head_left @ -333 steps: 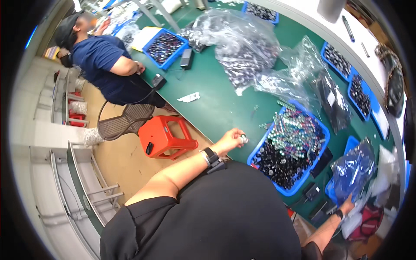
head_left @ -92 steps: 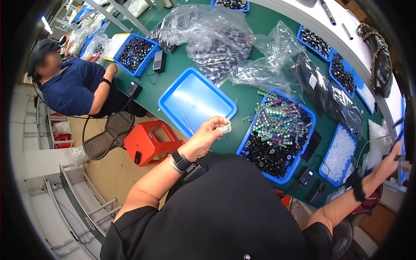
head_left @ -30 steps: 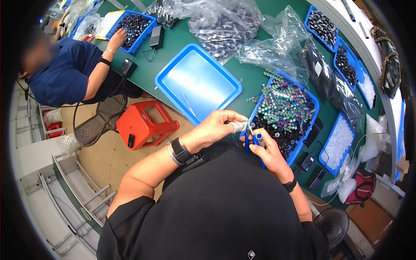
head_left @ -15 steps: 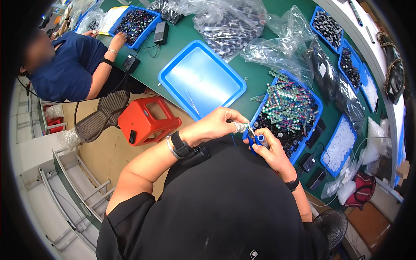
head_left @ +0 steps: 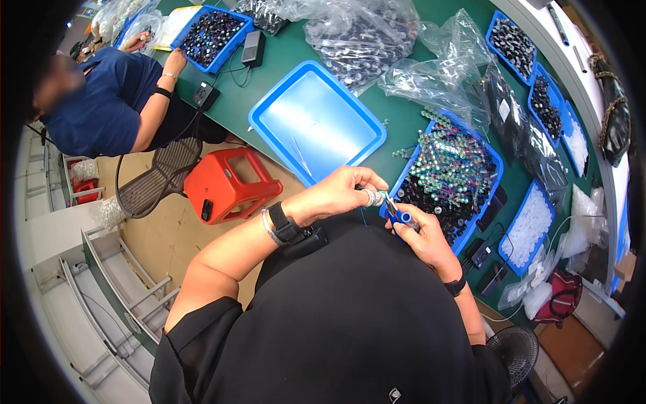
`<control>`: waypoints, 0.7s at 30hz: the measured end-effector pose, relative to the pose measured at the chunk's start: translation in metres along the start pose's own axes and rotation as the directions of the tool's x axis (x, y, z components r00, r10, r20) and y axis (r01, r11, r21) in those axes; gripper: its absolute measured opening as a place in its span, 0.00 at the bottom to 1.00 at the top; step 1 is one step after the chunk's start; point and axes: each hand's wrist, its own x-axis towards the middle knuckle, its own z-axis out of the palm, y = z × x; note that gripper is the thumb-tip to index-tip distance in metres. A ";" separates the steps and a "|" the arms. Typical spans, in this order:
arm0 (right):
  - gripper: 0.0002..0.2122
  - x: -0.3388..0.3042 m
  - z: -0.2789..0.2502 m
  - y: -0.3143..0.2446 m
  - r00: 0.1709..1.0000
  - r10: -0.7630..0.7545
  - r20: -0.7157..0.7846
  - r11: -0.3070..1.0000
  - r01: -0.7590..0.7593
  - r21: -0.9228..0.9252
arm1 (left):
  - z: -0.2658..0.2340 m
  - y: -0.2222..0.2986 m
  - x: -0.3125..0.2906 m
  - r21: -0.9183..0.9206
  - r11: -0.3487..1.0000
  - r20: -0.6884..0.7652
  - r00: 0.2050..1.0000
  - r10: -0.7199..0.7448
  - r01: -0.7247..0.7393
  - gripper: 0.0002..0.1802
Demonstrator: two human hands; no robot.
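My left hand (head_left: 345, 191) is closed in a pinch, with a small greenish piece (head_left: 385, 196) at its fingertips, too small to name. A thin blue wire (head_left: 363, 217) hangs below these fingers. In my right hand (head_left: 428, 237) is a pair of pliers (head_left: 398, 213) with blue handles, its jaws at the small piece. Both hands meet in front of my black top. Just beyond them lies a blue tray (head_left: 498, 172) heaped with small black round parts (head_left: 447, 217) and thin strips of green pieces with coloured wires (head_left: 449, 158).
A blue tray (head_left: 306, 111) holding a few thin wires lies ahead. Behind it are clear bags of dark parts (head_left: 363, 40). More trays, one with white parts (head_left: 527, 225), stand right. A red stool (head_left: 219, 185) and a co-worker in blue (head_left: 111, 101) are left.
My pliers have tilted a little, with the jaws still at the small piece. The co-worker's hand has drawn back from inside the far tray of parts to its edge.
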 end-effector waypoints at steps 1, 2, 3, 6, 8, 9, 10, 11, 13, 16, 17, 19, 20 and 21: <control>0.15 0.001 0.001 0.003 1.000 -0.016 -0.014 1.000 0.016 -0.001 | -0.001 -0.003 0.001 -0.016 1.000 0.001 1.000 -0.001 0.001 0.10; 0.15 0.001 0.001 0.006 0.999 -0.032 -0.029 0.999 0.032 -0.003 | -0.001 -0.004 0.002 -0.031 1.000 0.003 1.000 -0.002 0.002 0.09; 0.15 0.001 0.002 0.008 0.998 -0.047 -0.044 0.999 0.047 -0.004 | -0.001 -0.004 0.002 -0.021 1.000 0.006 1.000 -0.017 0.017 0.09; 0.14 0.003 0.006 0.008 0.991 -0.101 -0.083 0.987 0.089 -0.134 | -0.001 -0.003 0.001 0.001 0.999 0.010 0.999 -0.045 0.045 0.07; 0.15 0.003 0.008 0.005 0.993 -0.077 -0.095 0.986 0.062 -0.152 | 0.000 -0.004 0.000 0.005 0.999 0.009 0.999 -0.040 0.040 0.06; 0.16 0.003 0.009 0.004 0.993 -0.065 -0.100 0.986 0.048 -0.160 | 0.001 -0.005 0.000 0.013 0.999 -0.010 0.999 -0.035 0.036 0.06; 0.16 0.004 0.011 0.005 0.985 -0.117 -0.127 0.972 0.088 -0.217 | 0.001 -0.007 0.000 0.021 0.999 -0.028 0.999 -0.031 0.031 0.06; 0.15 0.005 0.014 0.007 0.974 -0.169 -0.152 0.954 0.123 -0.273 | 0.001 -0.008 0.000 0.028 0.999 -0.044 0.999 -0.026 0.027 0.06; 0.15 0.005 0.017 0.005 0.946 -0.278 -0.169 0.873 0.175 -0.456 | 0.002 -0.011 0.000 0.022 1.000 -0.067 0.998 -0.014 0.015 0.06; 0.15 0.008 0.020 -0.004 0.899 -0.415 -0.136 0.682 0.209 -0.701 | 0.002 -0.011 0.000 -0.003 1.000 -0.087 0.996 0.005 -0.006 0.07; 0.14 0.009 0.021 -0.006 0.884 -0.448 -0.133 0.654 0.223 -0.722 | 0.002 -0.010 0.000 -0.015 1.000 -0.093 0.996 0.013 -0.014 0.07; 0.15 0.010 0.021 -0.007 0.866 -0.483 -0.127 0.626 0.241 -0.742 | 0.002 -0.012 -0.002 -0.036 0.999 -0.095 0.995 -0.014 0.010 0.08; 0.15 0.009 0.021 -0.007 0.865 -0.487 -0.124 0.626 0.246 -0.740 | 0.002 -0.014 -0.003 -0.047 0.999 -0.097 0.995 -0.028 0.023 0.08; 0.16 0.009 0.020 -0.007 0.863 -0.490 -0.121 0.627 0.252 -0.737 | 0.002 -0.015 -0.003 -0.037 0.999 -0.072 0.997 -0.041 0.038 0.08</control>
